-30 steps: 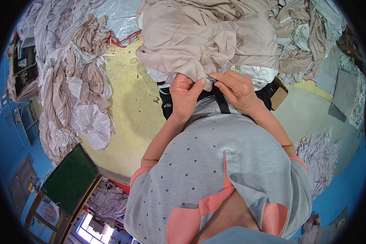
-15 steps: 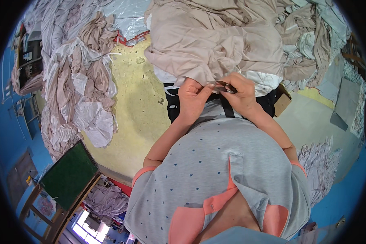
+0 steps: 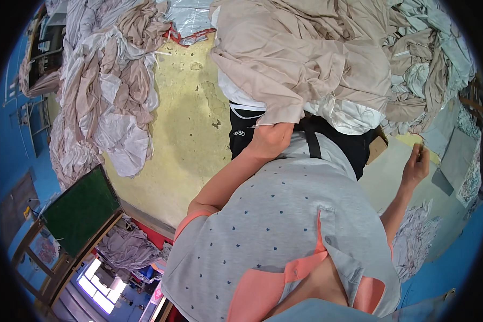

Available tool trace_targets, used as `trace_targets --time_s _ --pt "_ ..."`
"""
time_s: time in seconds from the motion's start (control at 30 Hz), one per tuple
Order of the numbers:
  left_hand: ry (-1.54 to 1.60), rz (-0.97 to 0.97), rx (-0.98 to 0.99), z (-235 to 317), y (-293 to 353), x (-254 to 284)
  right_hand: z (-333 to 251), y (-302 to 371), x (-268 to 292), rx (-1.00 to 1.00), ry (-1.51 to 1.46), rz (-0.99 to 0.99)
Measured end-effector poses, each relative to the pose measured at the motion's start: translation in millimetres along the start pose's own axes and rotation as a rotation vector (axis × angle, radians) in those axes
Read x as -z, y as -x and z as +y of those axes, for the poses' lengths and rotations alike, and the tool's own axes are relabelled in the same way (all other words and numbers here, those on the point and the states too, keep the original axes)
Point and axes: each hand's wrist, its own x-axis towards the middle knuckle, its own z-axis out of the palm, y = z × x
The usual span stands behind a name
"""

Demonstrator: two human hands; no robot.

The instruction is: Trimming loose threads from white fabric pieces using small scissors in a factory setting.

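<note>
Beige cloth, upper centre: probably soft and limp, best held by its edge; pinched there by left hand; well apart from right hand, frame right, of indiscernible grip.

Window glaring, lower left; fisheye edges bent (corners black).

- In front: big, soft beige cloth heap
- Left of it, past a flat, worn yellow surface: long, crumpled pink-and-white cloth pile
- Right: tangled beige-and-white cloth pile
- Back left: flat, square green panel
</note>
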Motion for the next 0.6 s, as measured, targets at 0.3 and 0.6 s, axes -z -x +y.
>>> trace_targets --time_s 0.3,0.6 --pt "0.396 0.148 0.565 18 1 22 -73 15 -34 -0.038 -0.200 -0.432" --pt "0.888 0.660 0.501 -5 -12 110 -199 8 -153 0.471 -0.421 -0.595"
